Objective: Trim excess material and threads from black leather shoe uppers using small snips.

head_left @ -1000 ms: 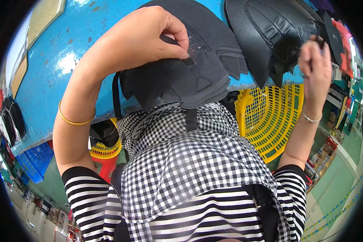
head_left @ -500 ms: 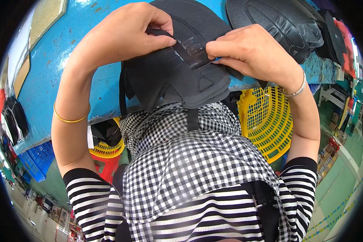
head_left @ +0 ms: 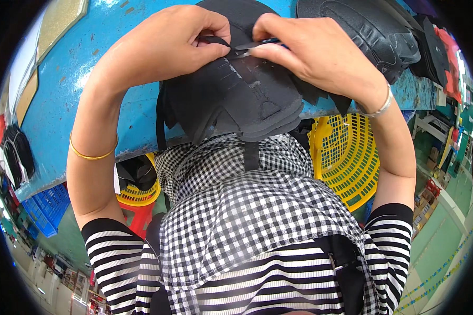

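My left hand [head_left: 181,44] pinches a black strap [head_left: 213,40] between thumb and fingers, over a stack of black padded fabric pieces [head_left: 194,100]. These stitched, shaped pieces lie at the table's near edge and overhang it toward my lap. My right hand [head_left: 310,47] grips small thread snips [head_left: 243,51] with silvery blades and a bit of blue, mostly hidden by the fingers. The blade tips meet the strap right beside my left thumb. Whether they are cutting into it I cannot tell.
The blue table [head_left: 136,123] has a worn edge. More moulded black pieces [head_left: 352,31] are piled at the far right. A yellow basket [head_left: 347,163] stands below the right side, a blue crate [head_left: 47,207] below the left. Gold-coloured sheets [head_left: 60,23] lie far left.
My right hand has moved left and away from me, bringing the snips to the strap at my left thumb. Their silvery blades now show. My left hand has stayed nearly still.
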Demonstrator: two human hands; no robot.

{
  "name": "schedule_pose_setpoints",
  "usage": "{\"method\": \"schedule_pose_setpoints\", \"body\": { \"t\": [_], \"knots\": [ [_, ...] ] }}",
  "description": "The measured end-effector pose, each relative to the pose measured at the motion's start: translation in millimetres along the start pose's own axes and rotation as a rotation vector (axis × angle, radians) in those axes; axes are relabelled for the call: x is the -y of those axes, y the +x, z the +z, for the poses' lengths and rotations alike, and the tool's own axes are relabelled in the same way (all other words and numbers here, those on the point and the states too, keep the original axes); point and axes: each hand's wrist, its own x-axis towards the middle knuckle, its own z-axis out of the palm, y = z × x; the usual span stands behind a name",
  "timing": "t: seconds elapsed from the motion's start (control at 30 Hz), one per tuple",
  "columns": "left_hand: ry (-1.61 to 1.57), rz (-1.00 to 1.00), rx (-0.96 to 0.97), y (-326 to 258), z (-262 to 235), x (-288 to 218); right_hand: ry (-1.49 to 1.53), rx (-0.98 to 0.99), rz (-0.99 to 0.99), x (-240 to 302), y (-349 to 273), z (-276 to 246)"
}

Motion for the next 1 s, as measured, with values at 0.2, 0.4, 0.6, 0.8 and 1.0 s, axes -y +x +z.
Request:
{"method": "schedule_pose_setpoints", "body": {
  "t": [0.2, 0.4, 0.6, 0.8, 1.0],
  "knots": [
    [-0.05, 0.115, -0.107, -1.5, 2.8, 15.9, -0.019, 0.133, 0.052, 2.7, 8.2, -2.5],
    [-0.605, -0.088, -0.635, -41.4, 9.2, 36.1, -0.165, -0.13, -0.145, 38.2, -4.5, 8.7],
    [-0.724, -0.136, -0.735, -66.4, 28.8, 27.0, -0.39, -0.114, -0.112, 73.4, -10.0, 37.2],
    [-0.792, -0.207, -0.807, -91.4, 57.5, 18.2, -0.354, -0.087, -0.129, 75.7, -5.4, 22.0],
    [-0.681, -0.177, -0.807, -97.4, 78.0, 24.4, 0.025, -0.226, 0.032, 58.7, -0.1, 20.9]
  ]
}}
